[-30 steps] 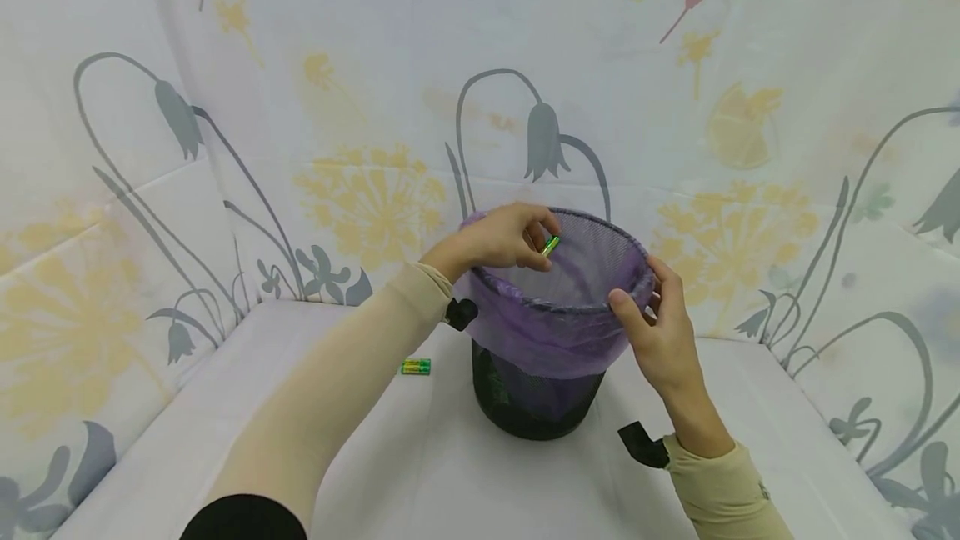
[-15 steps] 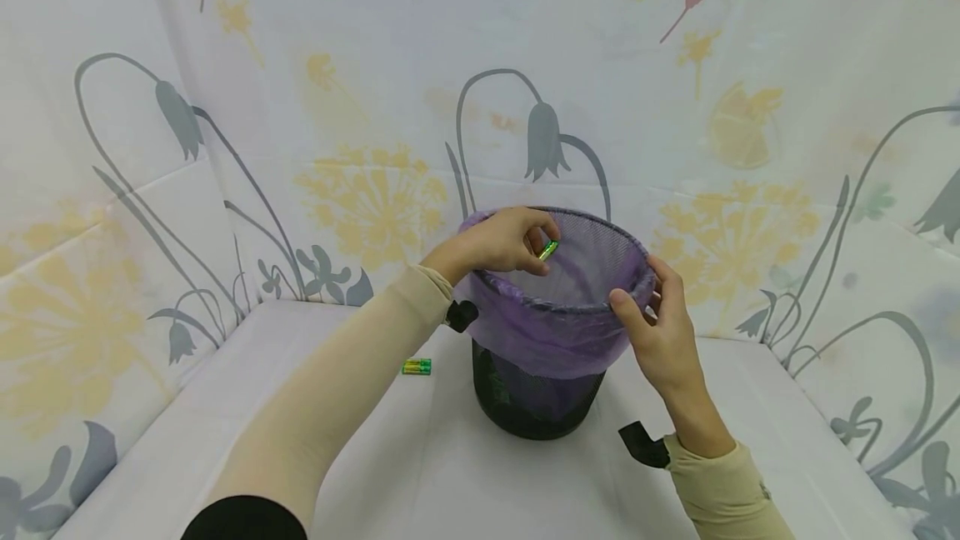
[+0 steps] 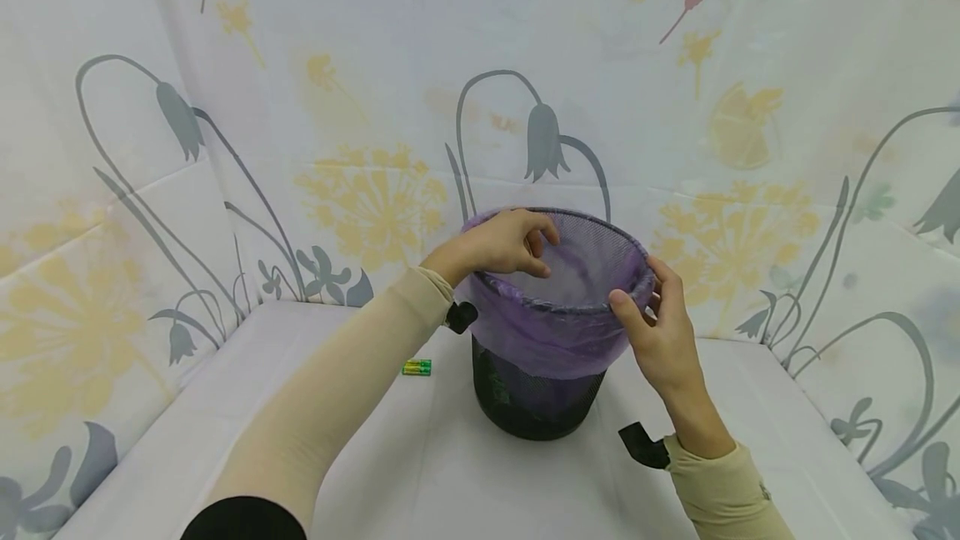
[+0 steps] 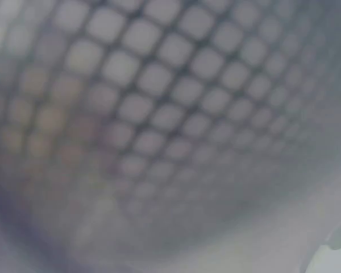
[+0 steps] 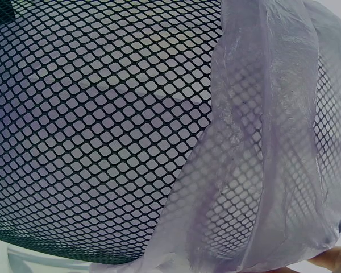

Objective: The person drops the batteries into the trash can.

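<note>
A black mesh wastebasket (image 3: 536, 402) stands upright on the white surface, lined with a purple plastic bag (image 3: 555, 344) folded down over its rim. My left hand (image 3: 510, 242) reaches over the basket's left rim, thumb and fingers apart above the opening with nothing between them. On the right side my right hand (image 3: 660, 332) grips the rim and the bag, thumb on the near side. Green batteries (image 3: 417, 367) lie on the surface left of the basket. The left wrist view holds only blurred mesh (image 4: 176, 91); a bit of the right hand's fingers (image 5: 329, 259) shows in the right wrist view.
White cloth (image 3: 450, 490) covers the surface under the basket. A hanging cloth with printed flowers (image 3: 375, 107) rises behind and at both sides. Black wrist mounts (image 3: 643, 445) sit at the cuffs of the beige sleeves (image 3: 360, 373).
The green battery pinched in my left hand has been let go and is out of sight; thumb and finger now stand apart. The right hand keeps its place on the rim.
</note>
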The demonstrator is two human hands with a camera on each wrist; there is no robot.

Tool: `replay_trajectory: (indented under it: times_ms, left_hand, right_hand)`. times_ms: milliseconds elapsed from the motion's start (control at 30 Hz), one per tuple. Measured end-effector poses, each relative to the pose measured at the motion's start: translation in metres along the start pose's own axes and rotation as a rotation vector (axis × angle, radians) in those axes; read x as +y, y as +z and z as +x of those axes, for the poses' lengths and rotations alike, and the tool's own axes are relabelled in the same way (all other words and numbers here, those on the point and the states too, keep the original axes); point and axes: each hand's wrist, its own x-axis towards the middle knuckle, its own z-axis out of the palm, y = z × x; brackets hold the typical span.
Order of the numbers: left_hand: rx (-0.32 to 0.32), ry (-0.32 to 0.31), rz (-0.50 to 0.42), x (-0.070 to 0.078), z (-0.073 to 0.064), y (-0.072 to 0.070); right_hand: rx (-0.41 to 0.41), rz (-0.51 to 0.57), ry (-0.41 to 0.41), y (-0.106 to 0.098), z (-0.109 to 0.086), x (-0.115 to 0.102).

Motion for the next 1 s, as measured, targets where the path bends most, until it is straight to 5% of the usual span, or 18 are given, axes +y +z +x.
replay_trajectory:
  times_ms: [233,533,1000]
  left_hand:
    - [0.028,0.025,-0.002,0.000,0.001,0.000]
    - [0.167,0.141,-0.076,-0.002,-0.006,-0.006]
    - [0.362,0.192,-0.157,-0.033,-0.060,-0.026]
  right_hand:
    - [0.000,-0.005,-0.004,0.000,0.000,0.000]
    - [0.005,-0.004,0.003,-0.001,-0.001,-0.002]
    - [0.007,0.004,0.003,0.001,-0.001,-0.001]
